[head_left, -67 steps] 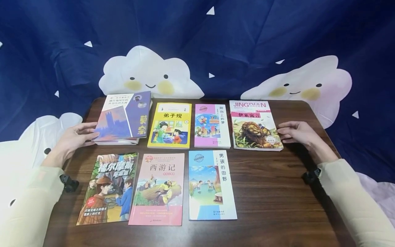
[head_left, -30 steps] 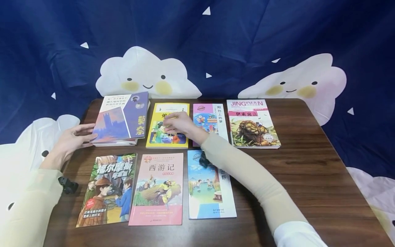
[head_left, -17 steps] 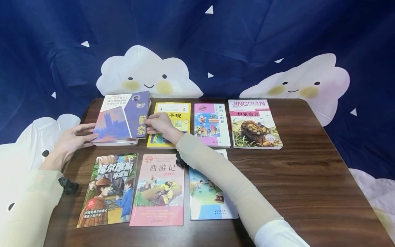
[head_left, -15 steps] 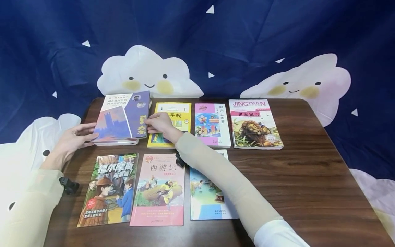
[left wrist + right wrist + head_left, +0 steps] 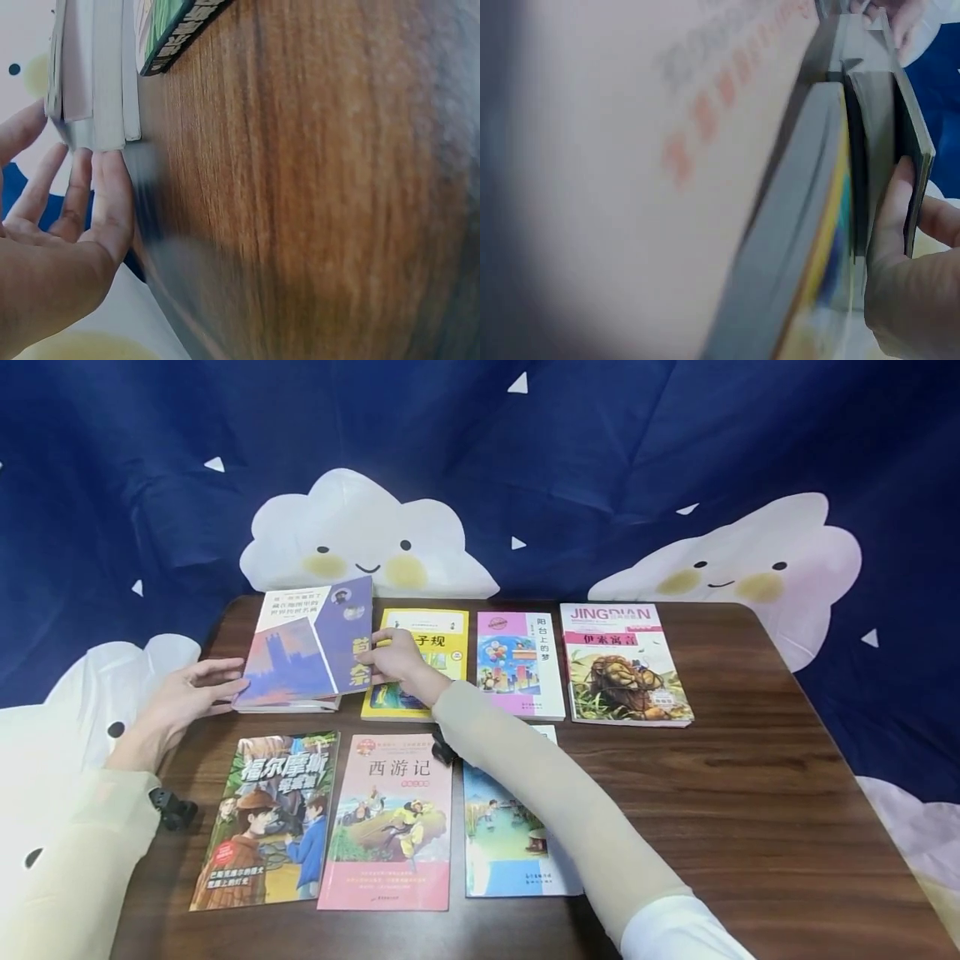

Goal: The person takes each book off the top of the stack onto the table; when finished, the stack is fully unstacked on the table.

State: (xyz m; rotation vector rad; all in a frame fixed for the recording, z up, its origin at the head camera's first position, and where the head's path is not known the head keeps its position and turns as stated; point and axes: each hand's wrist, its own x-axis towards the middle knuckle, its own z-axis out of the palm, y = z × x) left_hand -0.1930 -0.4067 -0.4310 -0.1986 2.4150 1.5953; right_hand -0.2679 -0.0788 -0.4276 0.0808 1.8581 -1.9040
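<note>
A large purple-and-white book [image 5: 288,647] with a painted castle cover tops a stack at the table's back left. Its right edge is pinched by my right hand [image 5: 401,662], which reaches across the yellow book [image 5: 416,693]. In the right wrist view, the thumb of the right hand [image 5: 919,289] lies under the raised purple cover edge [image 5: 915,142] and the fingers are on its other side. My left hand [image 5: 183,697] touches the stack's left edge with extended fingers. The left wrist view shows those fingertips against the ends of the stacked books [image 5: 109,82].
Along the back row lie a pink-and-white book [image 5: 510,668] and a lion-cover book [image 5: 626,668]. The front row has a detective comic-style book [image 5: 270,827], a pink book [image 5: 390,827] and a blue-and-white book [image 5: 510,843], partly under my right arm. A blue cloud-print cloth [image 5: 555,460] hangs behind the table.
My right hand has moved left from beside the lion-cover book to the purple book and taken its right edge, which now sits slightly higher. The left hand has stayed at the stack.
</note>
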